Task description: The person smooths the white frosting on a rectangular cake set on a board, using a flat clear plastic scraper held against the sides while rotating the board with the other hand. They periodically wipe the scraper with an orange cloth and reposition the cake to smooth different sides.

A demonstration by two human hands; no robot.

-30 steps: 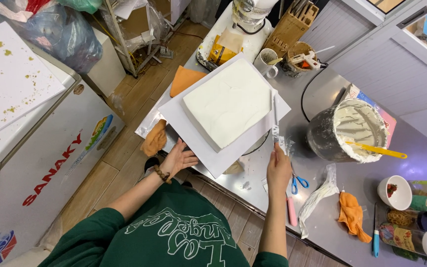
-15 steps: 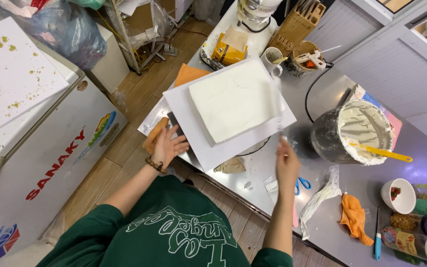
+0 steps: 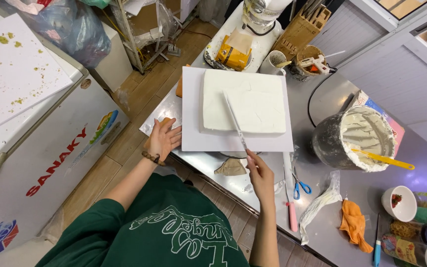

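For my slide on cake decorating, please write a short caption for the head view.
Right hand lays a long spatula on a square white cake; left hand touches the white board.

right hand [image 3: 262,174] is holding long spatula [image 3: 235,121] over white square cake [image 3: 245,101] | left hand [image 3: 164,139] is touching white board [image 3: 190,123] edge | cream bucket [image 3: 357,139] is standing nearby

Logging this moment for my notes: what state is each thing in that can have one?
Square cake: frosted white, on its board.
Spatula: held, blade lying on the cake.
Right hand: shut on the spatula.
Left hand: open, flat at the white board edge.
Bucket: open, icing inside.
Scissors: lying shut.
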